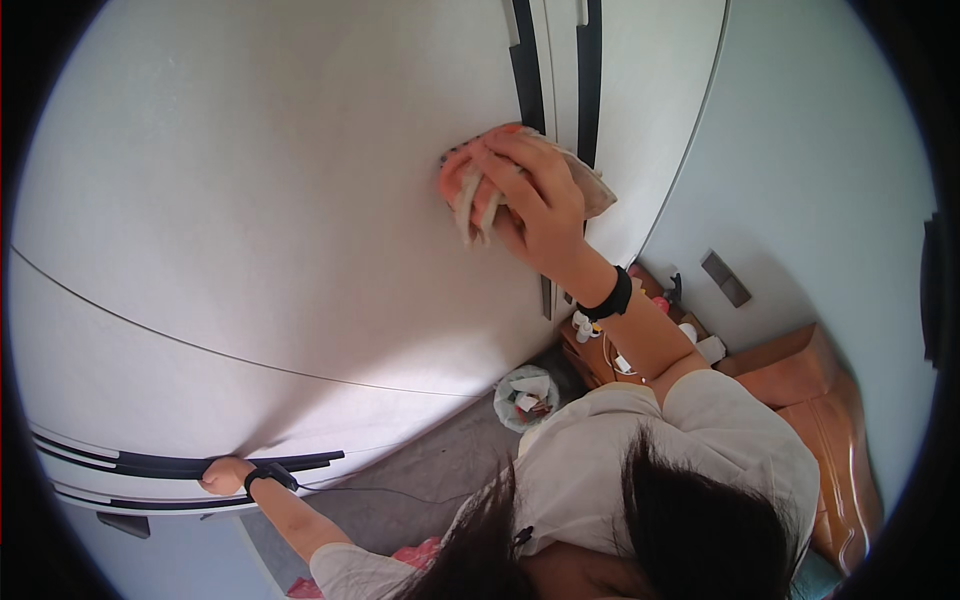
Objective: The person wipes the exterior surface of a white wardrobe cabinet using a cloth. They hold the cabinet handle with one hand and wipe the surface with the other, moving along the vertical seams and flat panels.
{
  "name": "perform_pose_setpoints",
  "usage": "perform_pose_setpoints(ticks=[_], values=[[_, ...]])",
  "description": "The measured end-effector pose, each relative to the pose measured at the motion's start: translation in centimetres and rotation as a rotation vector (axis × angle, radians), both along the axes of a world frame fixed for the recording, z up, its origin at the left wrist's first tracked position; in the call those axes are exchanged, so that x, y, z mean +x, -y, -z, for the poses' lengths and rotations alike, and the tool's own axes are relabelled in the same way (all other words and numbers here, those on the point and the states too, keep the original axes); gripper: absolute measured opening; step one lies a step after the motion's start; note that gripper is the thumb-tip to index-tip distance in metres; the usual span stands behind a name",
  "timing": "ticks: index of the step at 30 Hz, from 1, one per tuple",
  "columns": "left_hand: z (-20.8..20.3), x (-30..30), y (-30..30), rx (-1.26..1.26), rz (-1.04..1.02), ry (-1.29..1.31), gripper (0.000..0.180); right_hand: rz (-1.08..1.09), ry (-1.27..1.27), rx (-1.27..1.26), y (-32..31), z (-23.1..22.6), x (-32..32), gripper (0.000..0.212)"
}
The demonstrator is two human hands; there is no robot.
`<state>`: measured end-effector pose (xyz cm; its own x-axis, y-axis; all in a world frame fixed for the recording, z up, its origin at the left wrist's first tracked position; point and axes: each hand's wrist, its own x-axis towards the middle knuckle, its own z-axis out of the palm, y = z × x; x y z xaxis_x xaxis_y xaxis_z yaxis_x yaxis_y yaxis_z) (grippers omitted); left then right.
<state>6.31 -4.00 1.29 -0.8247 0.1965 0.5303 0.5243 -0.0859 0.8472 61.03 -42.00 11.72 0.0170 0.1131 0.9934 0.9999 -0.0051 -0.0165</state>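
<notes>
My right hand (545, 200) is raised against a tall white cabinet door. Its fingers are bent over a bunched cloth (462, 185), pink-orange and cream, pressed to the door's surface. One loose corner of the cloth hangs down, and another sticks out to the right across the long dark door handles (588, 90). Far to the left, my left hand (228, 476) is closed around another dark handle (165, 464) at the cabinet's left side. Black bands circle both wrists. The palm side of each hand is hidden.
A lined waste bin (526, 398) stands on the grey floor (400, 470) below the cabinet. Bottles and small items crowd a brown stand (598, 355) to the right. Beside it are brown padded furniture (815, 400) and a pale wall with a switch plate (726, 278). A thin cable (385, 490) runs near my left wrist.
</notes>
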Motion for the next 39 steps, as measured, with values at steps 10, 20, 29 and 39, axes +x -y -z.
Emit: perform_pose_setpoints(ticks=[10, 20, 29, 39], values=[[-0.7, 1.2, 0.3, 0.015, -0.011, 0.054, 0.050, 0.096, -0.138, -0.133, -0.4, 7.4, -1.6, 0.070], [-0.2, 0.4, 0.1, 0.046, -0.047, 0.009, 0.050, 0.120, -0.133, -0.489, 2.7, 21.2, -1.1, 0.058], [0.1, -0.2, -0.1, 0.005, 0.000, -0.004, 0.054, -0.311, -0.755, -0.438, 4.2, 18.2, -1.9, 0.037], [-0.6, 1.3, 0.5, 0.010, -0.081, -0.009, 0.052, 0.054, 0.057, 0.040, 3.1, 4.3, 0.7, 0.033]])
